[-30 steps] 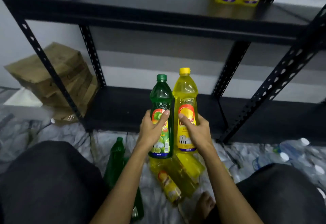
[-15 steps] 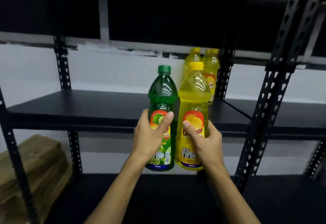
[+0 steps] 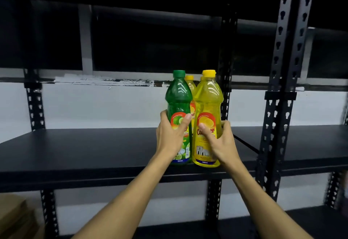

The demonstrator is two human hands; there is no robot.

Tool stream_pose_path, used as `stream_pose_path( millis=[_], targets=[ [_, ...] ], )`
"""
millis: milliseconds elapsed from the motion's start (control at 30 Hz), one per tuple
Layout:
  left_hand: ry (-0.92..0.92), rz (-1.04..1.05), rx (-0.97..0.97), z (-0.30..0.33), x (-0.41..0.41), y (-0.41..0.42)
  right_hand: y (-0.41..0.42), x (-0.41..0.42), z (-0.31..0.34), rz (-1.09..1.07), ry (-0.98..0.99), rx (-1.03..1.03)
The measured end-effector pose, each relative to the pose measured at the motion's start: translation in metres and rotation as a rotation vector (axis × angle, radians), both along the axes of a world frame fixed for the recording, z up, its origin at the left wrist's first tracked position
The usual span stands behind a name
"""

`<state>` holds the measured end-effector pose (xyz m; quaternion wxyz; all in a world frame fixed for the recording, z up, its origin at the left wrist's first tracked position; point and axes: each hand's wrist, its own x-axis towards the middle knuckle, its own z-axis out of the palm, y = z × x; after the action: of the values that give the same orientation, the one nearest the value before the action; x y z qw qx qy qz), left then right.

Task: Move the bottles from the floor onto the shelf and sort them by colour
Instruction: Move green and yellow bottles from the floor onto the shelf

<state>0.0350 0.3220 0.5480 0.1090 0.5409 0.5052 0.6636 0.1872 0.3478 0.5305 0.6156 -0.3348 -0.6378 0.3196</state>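
The left hand [image 3: 172,137] is wrapped around the label of a green bottle [image 3: 178,105], thumb across the front of the label and fingers hidden behind it. The right hand [image 3: 219,141] grips a yellow bottle [image 3: 208,103] in the same way, thumb on the front of its label and fingers curled round its right side. Both bottles are upright and side by side, touching or very nearly so, the green one with a green cap and the yellow one with a yellow cap. Their bases sit just beyond the front edge of the black shelf board [image 3: 84,148]; whether they rest on the board or hang just above it cannot be told.

Directly behind the two held bottles, beyond the hands, more yellow bottles [image 3: 189,83] stand on the same board; only a yellow cap and a strip of label show between the held pair, so their number is unclear. To the right of the right hand rises a black perforated upright [image 3: 284,95], with another stretch of shelf board past it. Behind the bottles a second upright [image 3: 226,50] stands at the back. To the left of the left hand the board runs wide and dark. Below both forearms, at the far lower left, the corner of a cardboard box [image 3: 13,214] shows.
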Motion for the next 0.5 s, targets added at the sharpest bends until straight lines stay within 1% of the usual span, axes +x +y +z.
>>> stream_pose_path(
  millis=[167, 300, 433, 500],
  targets=[
    [0.04, -0.063, -0.061, -0.001, 0.002, 0.048, 0.05, 0.014, -0.003, 0.021, -0.021, -0.025],
    [0.006, -0.074, -0.084, -0.002, 0.007, 0.086, 0.088, 0.016, -0.006, -0.005, -0.011, -0.049],
    [0.029, -0.088, -0.092, -0.008, 0.01, 0.115, 0.12, 0.017, -0.006, -0.037, -0.016, -0.059],
    [0.01, -0.092, -0.089, -0.012, 0.011, 0.127, 0.135, 0.017, -0.005, -0.038, -0.034, -0.069]
  ],
)
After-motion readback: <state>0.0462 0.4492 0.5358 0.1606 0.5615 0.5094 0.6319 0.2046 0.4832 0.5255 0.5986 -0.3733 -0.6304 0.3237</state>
